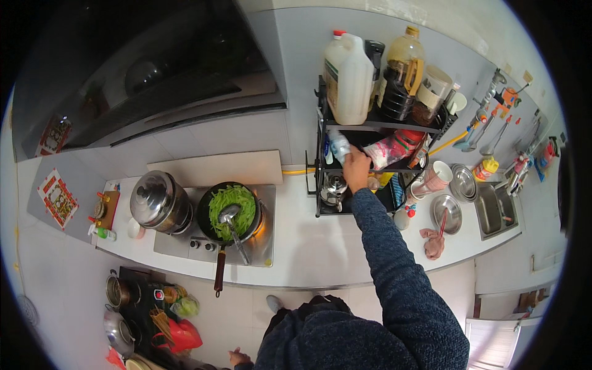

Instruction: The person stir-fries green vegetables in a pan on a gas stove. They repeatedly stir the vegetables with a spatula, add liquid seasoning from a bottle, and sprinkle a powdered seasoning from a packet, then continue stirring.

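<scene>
My right arm reaches to the black shelf rack (320,185). There my right hand (356,169) is closed around a small whitish bottle or jar (338,146), tilted and slightly blurred, at the middle tier. My left hand (239,357) hangs low by my body near the bottom edge, with its fingers partly showing, loosely apart and holding nothing visible. On the stove (266,203) a wok (221,237) holds green sliced vegetables (216,206). A metal ladle (229,214) rests in them, its handle over the rim. Flame glows orange at the wok's right side.
Left of the wok stands a lidded steel pot (156,200). Large bottles, including a white jug (353,86), fill the rack's top. A pinkish bag (385,153) lies on the middle tier. To the right are a steel bowl (447,213), a cloth (433,244) and a sink (491,225).
</scene>
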A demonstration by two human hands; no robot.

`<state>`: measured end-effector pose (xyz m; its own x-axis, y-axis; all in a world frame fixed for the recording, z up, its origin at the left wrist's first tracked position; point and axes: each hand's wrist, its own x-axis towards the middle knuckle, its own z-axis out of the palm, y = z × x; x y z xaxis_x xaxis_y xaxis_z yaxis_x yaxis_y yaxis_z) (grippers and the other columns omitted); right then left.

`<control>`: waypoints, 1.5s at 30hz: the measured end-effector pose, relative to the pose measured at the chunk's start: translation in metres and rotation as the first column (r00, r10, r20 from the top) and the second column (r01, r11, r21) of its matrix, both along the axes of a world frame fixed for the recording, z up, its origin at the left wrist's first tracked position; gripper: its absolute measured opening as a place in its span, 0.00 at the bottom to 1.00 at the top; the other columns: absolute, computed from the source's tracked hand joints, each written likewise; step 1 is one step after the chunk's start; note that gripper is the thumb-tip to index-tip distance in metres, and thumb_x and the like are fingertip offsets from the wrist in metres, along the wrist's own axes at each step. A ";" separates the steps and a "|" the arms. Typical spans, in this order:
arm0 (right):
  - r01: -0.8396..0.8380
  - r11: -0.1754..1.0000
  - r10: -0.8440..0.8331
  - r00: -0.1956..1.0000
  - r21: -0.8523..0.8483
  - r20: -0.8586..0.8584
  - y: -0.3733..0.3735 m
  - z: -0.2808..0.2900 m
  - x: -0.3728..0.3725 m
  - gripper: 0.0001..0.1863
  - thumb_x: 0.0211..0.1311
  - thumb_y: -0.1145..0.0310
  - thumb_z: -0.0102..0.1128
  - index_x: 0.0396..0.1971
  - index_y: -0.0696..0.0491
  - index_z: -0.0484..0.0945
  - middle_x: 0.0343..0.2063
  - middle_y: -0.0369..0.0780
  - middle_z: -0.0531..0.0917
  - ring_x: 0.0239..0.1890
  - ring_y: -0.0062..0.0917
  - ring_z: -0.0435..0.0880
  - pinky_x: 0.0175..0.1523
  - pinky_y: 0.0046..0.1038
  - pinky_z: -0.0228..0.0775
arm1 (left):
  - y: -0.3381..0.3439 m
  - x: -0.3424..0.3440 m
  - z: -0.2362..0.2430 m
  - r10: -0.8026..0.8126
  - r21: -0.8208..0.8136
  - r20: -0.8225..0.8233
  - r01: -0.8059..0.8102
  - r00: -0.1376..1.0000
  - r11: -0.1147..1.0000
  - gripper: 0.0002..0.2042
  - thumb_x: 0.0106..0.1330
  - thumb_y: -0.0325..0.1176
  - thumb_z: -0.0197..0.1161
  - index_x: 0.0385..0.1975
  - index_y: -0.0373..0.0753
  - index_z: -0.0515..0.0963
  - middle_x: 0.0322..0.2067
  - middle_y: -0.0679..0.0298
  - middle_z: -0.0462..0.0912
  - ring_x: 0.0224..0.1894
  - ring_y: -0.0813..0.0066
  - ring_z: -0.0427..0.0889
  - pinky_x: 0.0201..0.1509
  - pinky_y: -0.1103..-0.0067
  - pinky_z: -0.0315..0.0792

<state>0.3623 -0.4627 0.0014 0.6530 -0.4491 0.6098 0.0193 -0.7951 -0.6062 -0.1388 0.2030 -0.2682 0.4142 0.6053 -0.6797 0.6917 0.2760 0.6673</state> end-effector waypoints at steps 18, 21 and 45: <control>-0.498 -0.028 0.449 0.768 0.867 0.456 0.146 0.068 -0.112 0.26 0.75 0.67 0.58 0.68 0.55 0.65 0.59 0.43 0.79 0.55 0.33 0.85 0.44 0.38 0.89 | -0.012 -0.012 -0.017 0.361 -0.146 -0.054 -0.365 0.931 0.920 0.32 0.78 0.62 0.41 0.37 0.38 0.82 0.09 0.66 0.62 0.09 0.71 0.61 0.13 0.71 0.56; -0.467 0.314 0.625 0.757 0.826 0.190 0.197 0.059 -0.098 0.26 0.69 0.69 0.67 0.64 0.58 0.71 0.52 0.41 0.83 0.48 0.27 0.88 0.38 0.31 0.88 | -0.010 0.005 -0.030 0.339 -0.097 -0.007 -0.338 0.941 0.936 0.32 0.79 0.60 0.43 0.31 0.37 0.85 0.09 0.65 0.65 0.09 0.73 0.64 0.12 0.73 0.56; -0.590 0.521 0.783 0.618 0.617 -0.071 0.315 0.053 0.021 0.18 0.70 0.65 0.66 0.50 0.64 0.82 0.37 0.40 0.87 0.31 0.22 0.86 0.28 0.26 0.83 | -0.046 -0.097 -0.014 0.626 -0.133 -0.179 -0.649 0.759 0.749 0.32 0.80 0.61 0.41 0.37 0.34 0.79 0.10 0.65 0.59 0.12 0.71 0.55 0.18 0.69 0.51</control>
